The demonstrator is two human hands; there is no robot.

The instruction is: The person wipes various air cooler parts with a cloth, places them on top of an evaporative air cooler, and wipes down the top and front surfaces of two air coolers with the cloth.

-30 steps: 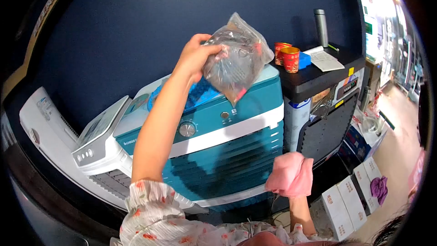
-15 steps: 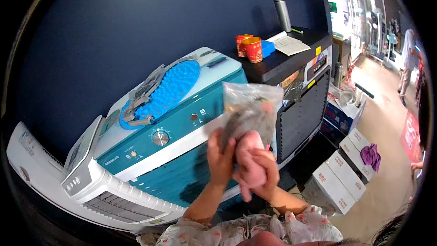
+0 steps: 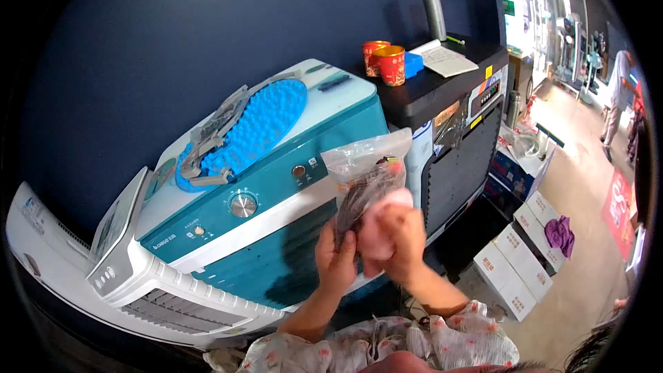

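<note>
Since our left hand [image 3: 334,264] grips the bag [image 3: 362,153] low, the cloth [image 3: 374,236] our right hand [image 3: 409,236] clutches could dislodge it.

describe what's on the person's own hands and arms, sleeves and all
Both the left hand and the right hand look bare, with no glove visible. The sleeves are loose, whitish and light, with small scattered red or pink floral marks and gathered edges. The forearms are uncovered, and no watch or bracelet shows.
</note>
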